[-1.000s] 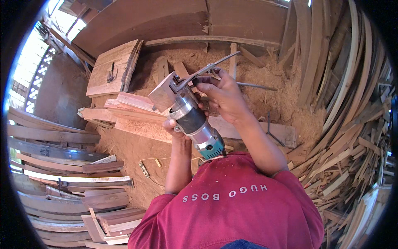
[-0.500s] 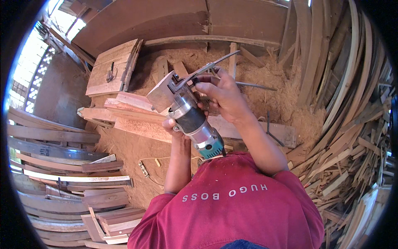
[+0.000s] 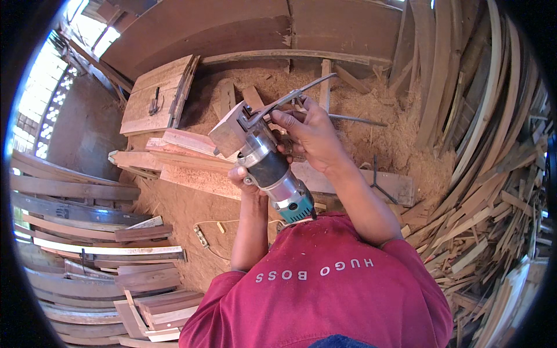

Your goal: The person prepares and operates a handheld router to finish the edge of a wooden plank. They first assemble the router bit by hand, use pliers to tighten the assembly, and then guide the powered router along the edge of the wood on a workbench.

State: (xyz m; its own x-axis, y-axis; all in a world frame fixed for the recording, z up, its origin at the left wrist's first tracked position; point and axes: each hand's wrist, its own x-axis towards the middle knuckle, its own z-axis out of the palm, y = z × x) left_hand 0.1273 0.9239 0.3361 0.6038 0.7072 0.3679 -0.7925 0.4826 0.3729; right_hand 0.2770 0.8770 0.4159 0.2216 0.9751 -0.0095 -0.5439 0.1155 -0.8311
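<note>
The workshop's floor [image 3: 177, 206] was strewn with tan sawdust, and in the middle of the frame slanted a cylindrical black, silver and teal power tool [image 3: 274, 169], with a squarish brown wooden block [image 3: 228, 132] at its upper end. The left hand [image 3: 249, 182] had its fingers wrapped round the tool's body, apparently to carry its weight. That freed the right hand [image 3: 316, 138], its thumb and fingers bent close together by a long grey metal bar [image 3: 318, 83]; whether they gripped it was hidden.
</note>
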